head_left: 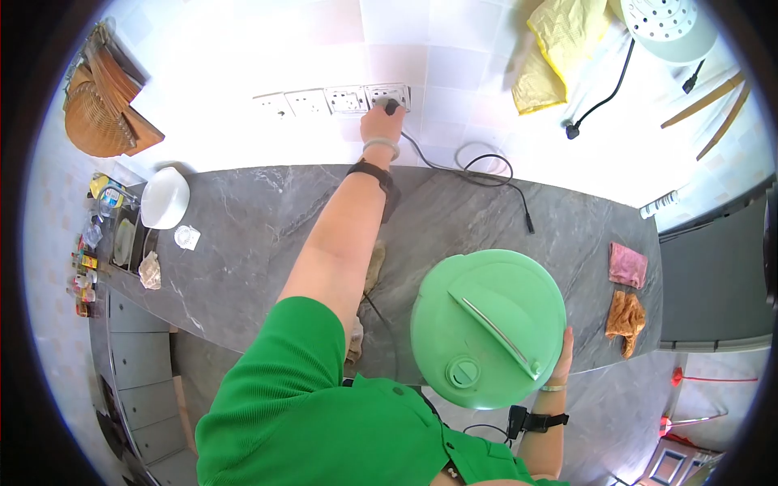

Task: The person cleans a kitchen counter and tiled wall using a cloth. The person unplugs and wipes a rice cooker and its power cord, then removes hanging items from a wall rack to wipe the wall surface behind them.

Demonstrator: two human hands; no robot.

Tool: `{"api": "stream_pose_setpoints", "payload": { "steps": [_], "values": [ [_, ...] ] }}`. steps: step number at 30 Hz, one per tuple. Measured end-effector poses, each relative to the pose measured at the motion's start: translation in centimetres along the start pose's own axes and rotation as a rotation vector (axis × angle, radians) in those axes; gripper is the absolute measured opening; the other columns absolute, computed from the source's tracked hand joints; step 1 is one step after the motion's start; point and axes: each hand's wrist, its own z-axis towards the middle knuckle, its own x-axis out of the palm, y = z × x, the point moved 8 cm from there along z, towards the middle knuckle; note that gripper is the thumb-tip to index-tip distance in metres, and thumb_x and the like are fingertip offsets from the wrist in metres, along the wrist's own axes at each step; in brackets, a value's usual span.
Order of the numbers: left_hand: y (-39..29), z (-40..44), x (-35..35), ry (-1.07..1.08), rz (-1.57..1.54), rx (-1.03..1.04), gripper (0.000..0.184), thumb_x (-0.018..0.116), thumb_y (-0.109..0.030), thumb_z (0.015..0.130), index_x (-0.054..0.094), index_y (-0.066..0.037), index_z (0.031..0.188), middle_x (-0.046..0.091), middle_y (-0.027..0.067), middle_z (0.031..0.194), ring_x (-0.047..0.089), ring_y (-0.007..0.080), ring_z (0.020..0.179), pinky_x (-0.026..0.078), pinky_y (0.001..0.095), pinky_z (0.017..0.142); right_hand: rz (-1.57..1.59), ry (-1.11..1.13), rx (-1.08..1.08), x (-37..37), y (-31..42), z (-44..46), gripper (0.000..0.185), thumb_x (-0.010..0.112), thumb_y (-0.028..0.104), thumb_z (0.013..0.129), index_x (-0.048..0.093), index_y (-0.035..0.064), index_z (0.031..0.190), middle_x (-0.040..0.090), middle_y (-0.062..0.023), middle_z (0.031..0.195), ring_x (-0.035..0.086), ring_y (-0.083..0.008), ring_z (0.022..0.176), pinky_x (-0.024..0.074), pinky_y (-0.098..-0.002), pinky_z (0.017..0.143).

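My left hand [383, 125] reaches to the wall and is closed on a black plug [392, 106] at the rightmost socket [378, 91]. Whether the plug is fully in cannot be seen. From it a black cord [489, 160] loops over the grey counter, and its free connector [530, 224] lies on the stone. A round green lidded bucket [486, 292] with a wire handle and a small cap stands at the counter's front edge, close to my body. Against its right side rests my right hand [562, 356], gripping it; part of the fingers is hidden behind the bucket.
A pink cloth [628, 266] and a brown cloth [626, 322] lie at the right. On the left are a white bowl [165, 199] and a sink [130, 235]. A yellow bag [545, 61] and another black plug [573, 130] hang on the wall.
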Motion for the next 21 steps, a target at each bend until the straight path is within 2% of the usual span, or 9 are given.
{"api": "stream_pose_setpoints", "payload": {
  "steps": [2, 5, 8, 11, 14, 18, 21],
  "values": [
    [1.0, -0.1, 0.8, -0.069, -0.004, 0.057, 0.038, 0.061, -0.041, 0.073, 0.066, -0.005, 0.088, 0.066, 0.0178, 0.081, 0.063, 0.0346, 0.080, 0.050, 0.0407, 0.075, 0.015, -0.008, 0.014, 0.0, -0.1, -0.2, 0.053, 0.042, 0.044, 0.092, 0.049, -0.0011, 0.121, 0.058, -0.0132, 0.112, 0.057, -0.0229, 0.100, 0.0467, -0.0335, 0.085],
    [1.2, -0.5, 0.9, -0.063, -0.114, 0.048, 0.041, 0.061, -0.041, 0.073, 0.065, -0.003, 0.088, 0.066, 0.0185, 0.084, 0.063, 0.0349, 0.082, 0.049, 0.0409, 0.076, 0.041, -0.037, 0.030, 0.0, -0.3, -0.3, 0.053, 0.041, 0.043, 0.092, 0.050, -0.0012, 0.120, 0.059, -0.0132, 0.112, 0.057, -0.0230, 0.099, 0.0470, -0.0334, 0.085],
    [-0.3, -0.5, -0.6, 0.009, -0.008, -0.006, 0.043, 0.060, -0.042, 0.073, 0.064, -0.001, 0.085, 0.066, 0.0189, 0.083, 0.063, 0.0355, 0.080, 0.049, 0.0415, 0.073, 0.015, -0.026, 0.029, -1.0, -0.4, -0.1, 0.053, 0.041, 0.044, 0.092, 0.051, -0.0016, 0.118, 0.059, -0.0132, 0.111, 0.058, -0.0227, 0.097, 0.0476, -0.0332, 0.083],
    [-0.7, -1.2, -1.5, -0.012, -0.011, 0.075, 0.045, 0.060, -0.043, 0.073, 0.064, 0.001, 0.083, 0.065, 0.0191, 0.080, 0.062, 0.0359, 0.076, 0.048, 0.0421, 0.069, 0.014, -0.005, 0.035, -0.6, -0.5, -0.3, 0.053, 0.041, 0.044, 0.092, 0.052, -0.0018, 0.117, 0.060, -0.0128, 0.109, 0.059, -0.0222, 0.096, 0.0481, -0.0328, 0.082],
    [1.8, -2.4, 0.3, 0.047, -0.047, -0.008, 0.047, 0.059, -0.045, 0.073, 0.063, 0.001, 0.083, 0.066, 0.0189, 0.081, 0.063, 0.0353, 0.077, 0.048, 0.0411, 0.069, 0.040, -0.008, 0.036, -0.4, -0.4, -0.4, 0.052, 0.040, 0.043, 0.093, 0.052, -0.0016, 0.117, 0.060, -0.0124, 0.109, 0.059, -0.0219, 0.096, 0.0482, -0.0323, 0.082],
    [4.2, -6.8, 1.8, -0.036, -0.231, 0.090, 0.033, 0.065, -0.035, 0.071, 0.061, -0.003, 0.076, 0.060, 0.0123, 0.066, 0.059, 0.0315, 0.067, 0.047, 0.0399, 0.065, 0.043, -0.020, 0.010, -1.0, -0.6, -0.4, 0.050, 0.038, 0.041, 0.095, 0.052, -0.0009, 0.118, 0.060, -0.0118, 0.110, 0.058, -0.0217, 0.097, 0.0481, -0.0323, 0.082],
    [3.0, -10.4, 3.2, 0.049, -0.151, 0.271, 0.029, 0.067, -0.032, 0.071, 0.056, -0.007, 0.081, 0.058, 0.0093, 0.075, 0.056, 0.0288, 0.068, 0.045, 0.0384, 0.063, 0.099, -0.057, 0.073, 0.1, -0.5, -0.9, 0.049, 0.038, 0.041, 0.095, 0.051, -0.0005, 0.118, 0.060, -0.0111, 0.110, 0.058, -0.0209, 0.097, 0.0481, -0.0322, 0.082]
  ]
}}
